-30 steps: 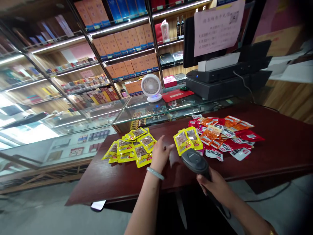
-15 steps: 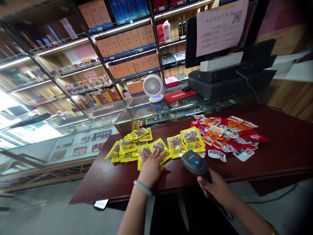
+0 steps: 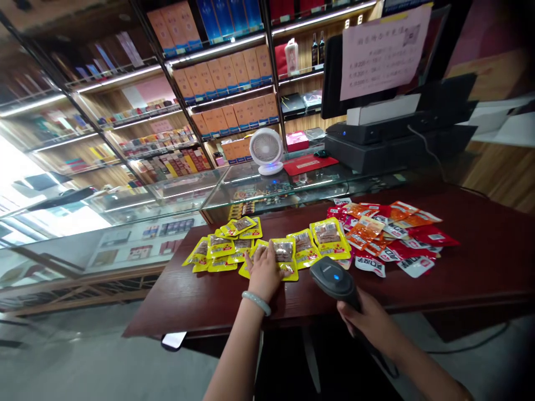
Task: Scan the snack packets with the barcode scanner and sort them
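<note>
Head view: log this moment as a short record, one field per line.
Left hand: spread over yellow packets
Right hand: holding a dark scanner, blue light on top
Table: dark reddish-brown
Right side of table: mixed pile of red, orange and white packets
Beyond table: white fan on glass counter, red mat to its right

Two hands point(image 3: 265, 274), one scanner point(image 3: 334, 280), one bangle point(image 3: 256, 303), one fan point(image 3: 266, 147) and two dark bottles point(image 3: 315, 51) are seen. At least ten yellow packets point(image 3: 285, 252) and ten red or orange packets point(image 3: 364, 229) can be counted, overlap leaving exact totals uncertain.
</note>
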A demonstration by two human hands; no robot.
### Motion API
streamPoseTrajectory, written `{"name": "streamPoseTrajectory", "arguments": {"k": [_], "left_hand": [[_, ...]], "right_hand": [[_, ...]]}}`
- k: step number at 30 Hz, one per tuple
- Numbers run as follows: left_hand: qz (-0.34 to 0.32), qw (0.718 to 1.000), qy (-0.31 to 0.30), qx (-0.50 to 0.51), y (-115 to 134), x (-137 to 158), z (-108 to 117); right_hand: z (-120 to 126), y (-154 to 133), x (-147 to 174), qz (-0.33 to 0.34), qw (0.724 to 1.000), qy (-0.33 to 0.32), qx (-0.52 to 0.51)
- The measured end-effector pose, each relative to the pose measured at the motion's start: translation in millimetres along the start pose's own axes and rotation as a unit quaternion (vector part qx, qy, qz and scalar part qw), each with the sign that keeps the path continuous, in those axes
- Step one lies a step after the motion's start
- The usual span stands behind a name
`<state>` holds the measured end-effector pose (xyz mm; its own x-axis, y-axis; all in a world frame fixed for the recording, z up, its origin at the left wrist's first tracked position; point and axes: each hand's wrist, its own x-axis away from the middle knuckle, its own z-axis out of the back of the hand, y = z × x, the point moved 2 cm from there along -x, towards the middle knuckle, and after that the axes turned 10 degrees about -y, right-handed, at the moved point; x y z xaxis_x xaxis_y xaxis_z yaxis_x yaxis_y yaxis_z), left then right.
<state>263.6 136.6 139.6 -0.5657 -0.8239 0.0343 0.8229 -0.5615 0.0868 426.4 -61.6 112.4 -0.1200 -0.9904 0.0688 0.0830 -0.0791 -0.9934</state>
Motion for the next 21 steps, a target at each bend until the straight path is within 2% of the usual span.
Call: {"name": "streamPoseTrajectory", "arguments": {"k": [2,6,12,16,19,21], "left_hand": [[-0.001,1.0,0.008,0.018,1,2,2],[0.023,0.999,-0.016,0.046,0,5,-3],[-0.041,0.993,0.021,0.106,-3,11,-8],[-0.047,0.987,0.023,0.149,-6,16,-5],[-0.046,0.973,0.007,0.228,-2,11,-3],[-0.048,0.95,0.011,0.308,9,-1,-3]], "right_hand": [[1,-2,-2,-0.001,1.0,0.004,0.004],[1,-9,-9,-0.014,1.0,0.004,0.004],[-3,-22,-20,-0.007,1.0,-0.022,-0.011],[-4,-27,-23,-0.003,0.999,-0.025,-0.024],[-5,-29,-21,-0.007,0.999,-0.026,-0.017],[-6,-31,-19,-0.014,1.0,-0.021,-0.01]]}}
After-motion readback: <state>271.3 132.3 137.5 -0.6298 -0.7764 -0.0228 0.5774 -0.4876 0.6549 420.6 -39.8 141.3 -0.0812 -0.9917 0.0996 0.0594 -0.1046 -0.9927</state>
